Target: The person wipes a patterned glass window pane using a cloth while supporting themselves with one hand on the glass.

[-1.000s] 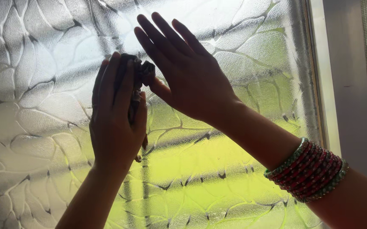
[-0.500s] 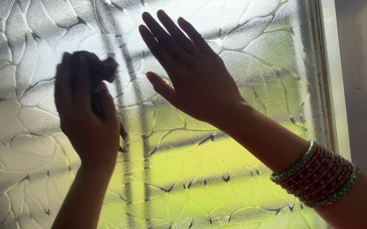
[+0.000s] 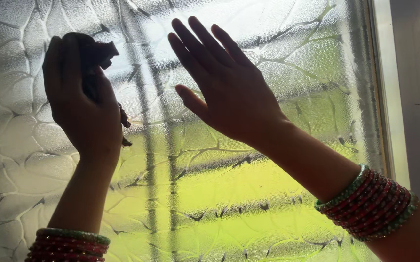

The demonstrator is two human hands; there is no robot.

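Cloth (image 3: 98,56), dark and bunched, sits in the left hand (image 3: 81,104), pressed against the patterned glass pane (image 3: 229,194) near its upper left part. The fingers of that hand are curled narrowly around the wad, with a loose tail of it hanging out below the palm. Over the last second this hand has carried the cloth leftward and upward across the pane, away from the right hand (image 3: 229,92), which it was touching before; the two are now well apart. That reads as a wiping stroke sweeping out toward the left side of the glass.

Fingers of the right hand are spread wide and flat on the pane, holding nothing, and it has barely shifted, so it looks like a brace. A stack of red and green bangles (image 3: 370,204) rings the right forearm, and a similar stack (image 3: 69,245) now shows at the left wrist by the bottom edge. The pale window frame (image 3: 394,97) runs down the right edge of the glass.
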